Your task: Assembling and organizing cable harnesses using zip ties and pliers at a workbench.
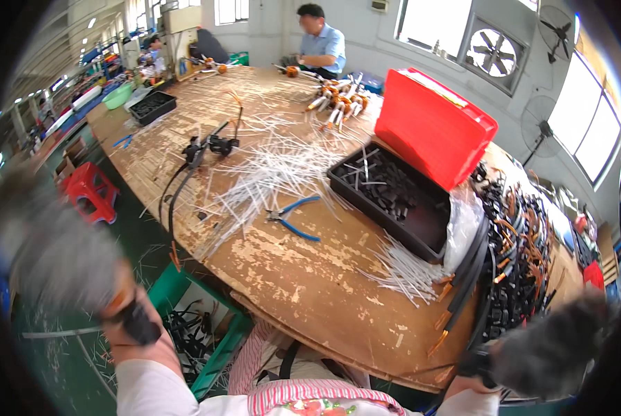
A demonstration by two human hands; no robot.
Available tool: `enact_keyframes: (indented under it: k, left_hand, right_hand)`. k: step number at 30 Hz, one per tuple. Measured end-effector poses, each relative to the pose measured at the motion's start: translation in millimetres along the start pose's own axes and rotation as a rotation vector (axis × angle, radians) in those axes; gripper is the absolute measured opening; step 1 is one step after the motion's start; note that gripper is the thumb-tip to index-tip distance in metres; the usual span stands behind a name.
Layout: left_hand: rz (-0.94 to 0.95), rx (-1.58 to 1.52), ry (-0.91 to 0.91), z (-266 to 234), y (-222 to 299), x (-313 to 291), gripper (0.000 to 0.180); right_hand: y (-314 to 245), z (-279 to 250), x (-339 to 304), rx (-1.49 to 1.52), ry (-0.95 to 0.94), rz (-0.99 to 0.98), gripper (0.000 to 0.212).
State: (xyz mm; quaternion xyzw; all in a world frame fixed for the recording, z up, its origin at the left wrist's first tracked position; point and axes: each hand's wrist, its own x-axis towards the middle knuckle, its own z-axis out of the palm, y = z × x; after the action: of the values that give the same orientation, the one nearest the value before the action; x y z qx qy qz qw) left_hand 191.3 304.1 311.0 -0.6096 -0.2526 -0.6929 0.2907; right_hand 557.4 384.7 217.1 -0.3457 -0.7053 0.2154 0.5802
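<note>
My left hand (64,249), in a grey glove, is raised off the table's left side, smeared by motion; its fingers cannot be made out. My right hand (553,347), gloved too and blurred, is nearest the near end of a heap of black cables (515,236) with copper-coloured ends. Whether it touches them I cannot tell. Between the hands, blue-handled cutters (302,234) lie with their handles spread, beside a loose pile of thin white cable ties (272,173). A black cable with black clamp-like fittings (220,145) rests left of that pile.
A black tray (387,225) of small black parts stands before a tilted red crate (432,125). A smaller bunch of white ties (407,270) lies nearer me. Below the table edge is a green crate (220,360); a red stool (88,194) stands left. Across the table sits a person (324,48).
</note>
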Motion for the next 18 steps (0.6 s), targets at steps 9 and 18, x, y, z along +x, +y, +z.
enact_keyframes:
  k: [9, 18]
  left_hand:
    - [-1.002, 1.143, -1.112, -8, -246, -263, 0.059]
    - [-0.870, 1.068, -1.181, -36, -209, -259, 0.026]
  right_hand:
    - [54, 63, -119, 0.533, -0.258, 0.539, 0.034]
    - [101, 133, -120, 0.870, -0.533, 0.924, 0.029]
